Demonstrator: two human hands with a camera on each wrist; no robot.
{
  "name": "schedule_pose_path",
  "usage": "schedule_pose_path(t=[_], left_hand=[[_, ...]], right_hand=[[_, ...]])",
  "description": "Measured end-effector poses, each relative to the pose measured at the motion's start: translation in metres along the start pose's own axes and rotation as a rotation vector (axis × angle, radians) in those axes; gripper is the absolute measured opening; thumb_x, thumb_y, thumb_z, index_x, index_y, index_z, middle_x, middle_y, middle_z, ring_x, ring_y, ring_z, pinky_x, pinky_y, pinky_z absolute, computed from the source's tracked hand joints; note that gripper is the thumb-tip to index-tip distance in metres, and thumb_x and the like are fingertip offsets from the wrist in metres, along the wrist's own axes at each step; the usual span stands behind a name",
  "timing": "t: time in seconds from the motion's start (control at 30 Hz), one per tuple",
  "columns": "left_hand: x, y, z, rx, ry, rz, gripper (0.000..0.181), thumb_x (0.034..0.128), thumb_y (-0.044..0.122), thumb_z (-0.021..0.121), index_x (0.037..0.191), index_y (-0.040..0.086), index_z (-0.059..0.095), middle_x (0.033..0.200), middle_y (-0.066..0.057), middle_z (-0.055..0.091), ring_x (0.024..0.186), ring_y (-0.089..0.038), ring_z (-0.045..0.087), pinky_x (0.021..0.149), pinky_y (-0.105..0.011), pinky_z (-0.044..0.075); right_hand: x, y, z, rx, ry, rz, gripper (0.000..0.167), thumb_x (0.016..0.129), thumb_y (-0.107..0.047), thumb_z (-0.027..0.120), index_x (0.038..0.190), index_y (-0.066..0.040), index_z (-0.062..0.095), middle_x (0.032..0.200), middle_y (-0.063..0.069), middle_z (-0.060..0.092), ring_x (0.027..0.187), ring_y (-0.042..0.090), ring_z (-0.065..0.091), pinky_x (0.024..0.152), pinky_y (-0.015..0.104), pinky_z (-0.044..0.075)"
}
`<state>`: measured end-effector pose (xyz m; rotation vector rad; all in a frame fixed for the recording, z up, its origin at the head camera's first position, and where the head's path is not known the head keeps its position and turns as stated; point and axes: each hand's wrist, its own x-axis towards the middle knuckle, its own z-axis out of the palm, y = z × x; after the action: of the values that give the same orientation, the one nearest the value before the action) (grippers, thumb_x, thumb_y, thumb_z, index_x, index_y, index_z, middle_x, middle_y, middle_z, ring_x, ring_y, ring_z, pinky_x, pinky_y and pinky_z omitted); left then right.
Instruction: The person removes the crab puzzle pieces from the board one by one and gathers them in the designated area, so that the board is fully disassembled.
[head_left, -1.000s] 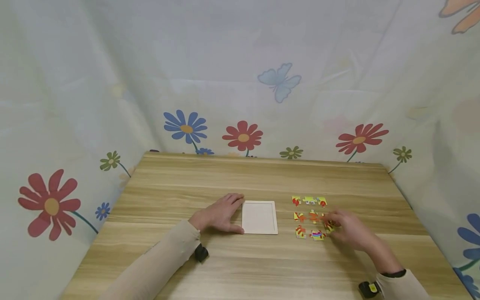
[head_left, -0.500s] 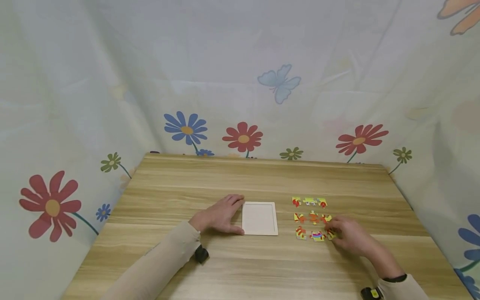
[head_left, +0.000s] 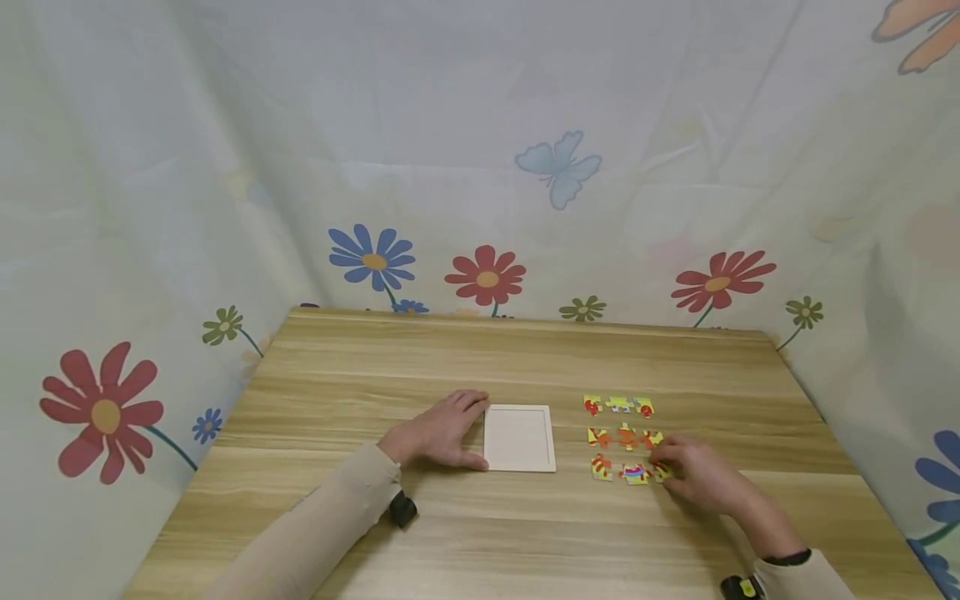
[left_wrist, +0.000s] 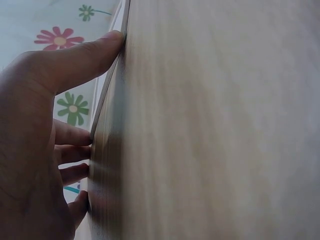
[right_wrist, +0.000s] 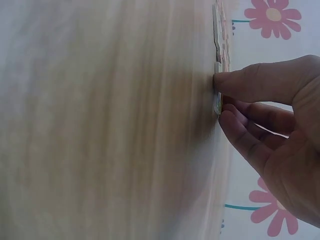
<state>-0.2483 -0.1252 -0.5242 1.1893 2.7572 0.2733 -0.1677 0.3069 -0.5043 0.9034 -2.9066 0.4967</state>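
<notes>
A square white puzzle tray point(head_left: 520, 438) with a raised rim lies on the wooden table. My left hand point(head_left: 442, 432) rests beside its left edge, thumb at the near corner and index finger at the far corner. In the left wrist view, the thumb point(left_wrist: 107, 45) touches the tray's side, with the fingers spread apart. To the right lie several yellow and red jigsaw pieces point(head_left: 627, 434) in three loose rows. My right hand point(head_left: 701, 473) pinches the jigsaw piece point(right_wrist: 218, 100) at the near right corner between thumb and fingers, low at the table. The fingers partly cover it.
The wood-grain table point(head_left: 480, 533) reaches back to a pale curtain point(head_left: 450, 108) printed with flowers and butterflies. More of this cloth hangs at both sides. Each wrist carries a small black camera, such as the left one point(head_left: 402, 508).
My right hand, blurred a second ago, has come to rest around the near right jigsaw piece, which has settled slightly nearer. The right-hand middle piece is uncovered. The left hand and tray have stayed put.
</notes>
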Motion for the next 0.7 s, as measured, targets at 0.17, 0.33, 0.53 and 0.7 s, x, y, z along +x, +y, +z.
schedule_pose_path(t=[0.17, 0.33, 0.53, 0.7], left_hand=[[0.001, 0.0, 0.002, -0.003, -0.008, -0.006, 0.104, 0.079, 0.071, 0.062, 0.151, 0.003, 0.031, 0.157, -0.012, 0.029, 0.144, -0.029, 0.027, 0.116, -0.044, 0.028], [0.002, 0.0, 0.003, 0.002, -0.012, -0.001, 0.105, 0.0788, 0.072, 0.062, 0.151, 0.003, 0.031, 0.157, -0.012, 0.029, 0.144, -0.029, 0.027, 0.117, -0.043, 0.028], [0.003, -0.002, 0.001, 0.001, -0.008, 0.002, 0.105, 0.0782, 0.072, 0.062, 0.151, 0.003, 0.031, 0.156, -0.012, 0.029, 0.143, -0.028, 0.028, 0.116, -0.043, 0.029], [0.004, -0.004, 0.001, -0.026, -0.018, -0.008, 0.105, 0.0777, 0.074, 0.06, 0.151, 0.005, 0.031, 0.157, -0.011, 0.029, 0.144, -0.027, 0.028, 0.116, -0.043, 0.03]], right_hand=[[0.0, 0.003, 0.0, 0.013, -0.013, -0.008, 0.031, 0.067, -0.001, 0.079, 0.097, -0.009, 0.073, 0.094, 0.0, 0.062, 0.081, 0.014, 0.06, 0.068, 0.029, 0.051], [0.0, 0.0, -0.004, 0.004, -0.031, 0.008, 0.031, 0.067, -0.002, 0.08, 0.096, -0.009, 0.073, 0.095, 0.001, 0.063, 0.083, 0.016, 0.061, 0.069, 0.03, 0.052], [0.015, -0.008, -0.018, 0.04, -0.02, 0.06, 0.027, 0.074, -0.004, 0.078, 0.101, -0.005, 0.072, 0.099, 0.005, 0.065, 0.085, 0.021, 0.063, 0.068, 0.032, 0.053], [0.046, -0.018, -0.027, 0.049, -0.006, 0.028, 0.025, 0.084, -0.014, 0.076, 0.107, -0.006, 0.07, 0.106, 0.008, 0.064, 0.089, 0.025, 0.064, 0.072, 0.037, 0.055]])
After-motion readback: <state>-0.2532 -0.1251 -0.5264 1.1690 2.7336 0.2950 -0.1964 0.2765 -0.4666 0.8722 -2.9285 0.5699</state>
